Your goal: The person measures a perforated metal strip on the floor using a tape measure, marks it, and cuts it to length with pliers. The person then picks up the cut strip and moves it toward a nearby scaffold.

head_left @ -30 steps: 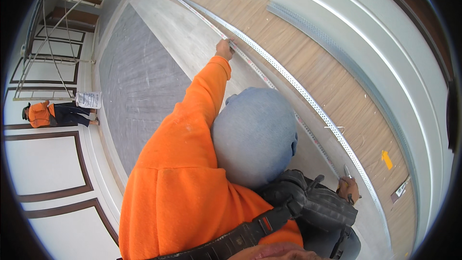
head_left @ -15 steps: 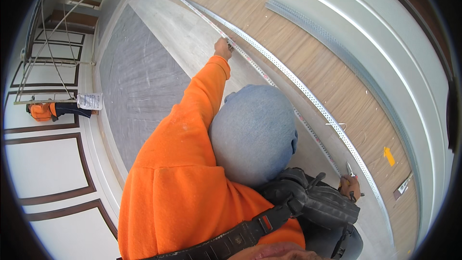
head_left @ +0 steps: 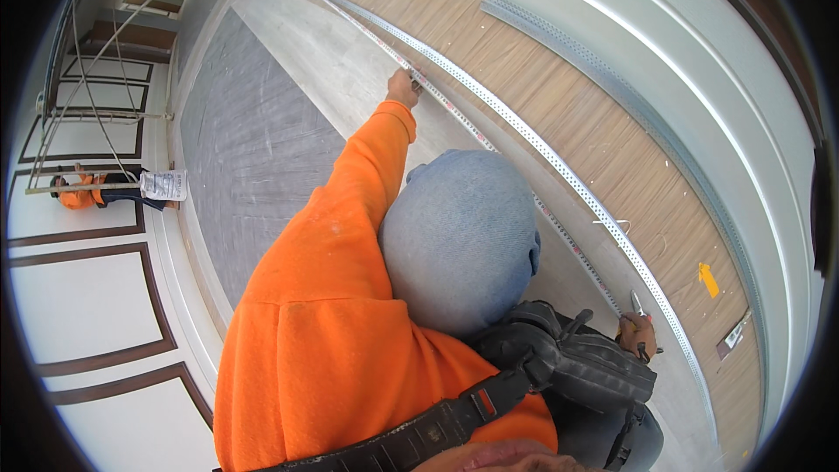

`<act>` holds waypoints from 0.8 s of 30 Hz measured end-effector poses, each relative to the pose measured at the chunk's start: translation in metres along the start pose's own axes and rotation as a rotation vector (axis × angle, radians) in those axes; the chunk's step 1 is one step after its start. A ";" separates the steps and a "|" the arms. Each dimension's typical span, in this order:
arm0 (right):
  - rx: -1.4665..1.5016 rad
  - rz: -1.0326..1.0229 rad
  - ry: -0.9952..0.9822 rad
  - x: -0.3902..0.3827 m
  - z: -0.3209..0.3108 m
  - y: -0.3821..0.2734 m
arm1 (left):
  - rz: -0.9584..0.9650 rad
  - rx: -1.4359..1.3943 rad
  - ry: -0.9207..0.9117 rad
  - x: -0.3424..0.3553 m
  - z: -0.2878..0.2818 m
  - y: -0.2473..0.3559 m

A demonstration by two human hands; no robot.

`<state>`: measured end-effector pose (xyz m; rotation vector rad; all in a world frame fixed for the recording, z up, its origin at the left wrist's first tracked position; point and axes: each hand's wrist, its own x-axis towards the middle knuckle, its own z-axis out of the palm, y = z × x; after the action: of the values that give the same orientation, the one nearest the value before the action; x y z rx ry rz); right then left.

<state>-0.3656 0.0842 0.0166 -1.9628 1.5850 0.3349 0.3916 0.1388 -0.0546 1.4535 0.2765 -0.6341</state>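
Note:
My left hand [head_left: 402, 87], at the end of my orange sleeve [head_left: 350, 170], grips the long tape measure [head_left: 476, 133] stretched over pale grey flooring. A white perforated metal strip [head_left: 551, 157] lies alongside the tape. My right hand [head_left: 635, 334] is closed on a silver tool [head_left: 638, 304], apparently snips, at the tape's near end. My denim-clad knee [head_left: 459, 236] sits between my hands, with a black pouch [head_left: 585, 367] beside it.
Grey perforated strips [head_left: 612, 79] line the right wall over wood-look boards [head_left: 664, 227], with a small scraper [head_left: 734, 336]. At left, a co-worker in orange [head_left: 83, 194] is by metal scaffolding [head_left: 105, 114] and a white sack [head_left: 162, 183], near the panelled wall [head_left: 87, 306].
My right hand has shifted slightly rightward with the tool, and my left hand slightly up and left. The co-worker has moved upward in the picture, partly behind the scaffold.

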 end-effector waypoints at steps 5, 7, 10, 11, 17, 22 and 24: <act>0.019 -0.022 -0.002 -0.001 0.002 0.005 | -0.036 0.031 -0.014 -0.001 0.002 -0.003; 0.015 0.001 0.005 -0.002 0.000 -0.001 | -0.051 0.029 -0.014 0.002 0.002 -0.004; -0.012 0.024 -0.022 -0.005 -0.008 -0.011 | -0.057 0.021 -0.020 0.003 0.004 -0.008; -0.016 0.021 0.002 -0.005 -0.008 -0.011 | -0.056 0.018 -0.023 0.003 0.005 -0.010; -0.078 -0.042 0.088 0.006 0.006 0.011 | -0.070 0.060 -0.081 0.009 -0.005 -0.007; -0.036 -0.059 0.114 0.006 -0.003 0.002 | 0.637 0.881 0.496 -0.025 0.024 -0.022; -0.049 -0.064 0.125 0.006 -0.001 0.002 | 1.081 1.173 0.158 -0.055 0.045 -0.019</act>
<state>-0.3661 0.0787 0.0136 -2.1029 1.6007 0.2317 0.3276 0.1076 -0.0356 2.4191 -0.8877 0.3212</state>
